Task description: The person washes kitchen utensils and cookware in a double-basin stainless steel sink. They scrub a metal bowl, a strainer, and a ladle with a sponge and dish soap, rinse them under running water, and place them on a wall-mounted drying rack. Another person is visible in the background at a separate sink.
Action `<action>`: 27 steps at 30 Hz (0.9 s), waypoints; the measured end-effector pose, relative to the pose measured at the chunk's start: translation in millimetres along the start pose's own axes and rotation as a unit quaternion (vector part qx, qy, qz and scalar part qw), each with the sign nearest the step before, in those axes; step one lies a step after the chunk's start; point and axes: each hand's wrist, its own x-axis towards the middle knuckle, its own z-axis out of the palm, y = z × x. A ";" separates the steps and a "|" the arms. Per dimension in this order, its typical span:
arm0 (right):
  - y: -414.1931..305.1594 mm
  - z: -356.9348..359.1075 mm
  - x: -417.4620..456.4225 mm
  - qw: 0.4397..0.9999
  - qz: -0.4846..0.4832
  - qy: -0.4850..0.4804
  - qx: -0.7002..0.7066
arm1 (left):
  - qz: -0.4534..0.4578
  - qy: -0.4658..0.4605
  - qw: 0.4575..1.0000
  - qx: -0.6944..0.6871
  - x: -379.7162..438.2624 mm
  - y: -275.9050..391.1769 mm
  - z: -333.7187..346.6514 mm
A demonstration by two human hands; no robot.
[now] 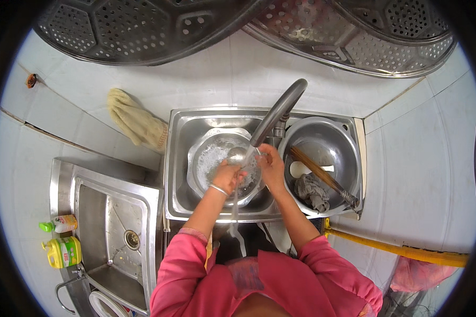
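Observation:
My left hand (227, 178), with a bangle at the wrist, is over a metal basin (190, 170) in the sink's left bowl. Its fingers are curled beside a round shiny metal object (237, 154); I cannot tell whether they grip it. My right hand (270, 165) is raised at the basin's right side, fingers bent and apart, close under the mouth of the metal faucet (279, 111). A stream of water (247, 155) runs from the faucet between my hands into the basin. Foamy water (208, 158) fills the basin. A pale blurred strip (235, 206) hangs below my left hand.
On the right, a large metal basin (355, 150) holds a white spoon (299, 169), a bundled-stick brush (321, 172) and a grey cloth (312, 193). A yellow towel (137, 119) hangs left. Bottles (65, 253) stand beside a second sink (115, 186). Perforated metal trays (131, 31) hang above.

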 end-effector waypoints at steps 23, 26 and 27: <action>-31.4 32.1 59.6 0.970 -0.198 0.058 -0.131 | -0.003 0.042 0.981 -0.189 -57.3 -8.8 -123.7; -30.3 43.2 57.8 0.966 -0.204 0.065 -0.148 | 0.010 0.050 0.979 -0.196 -63.5 -9.3 -121.4; -30.8 47.8 52.9 0.964 -0.207 0.065 -0.157 | 0.022 0.066 0.980 -0.187 -66.8 -7.3 -123.2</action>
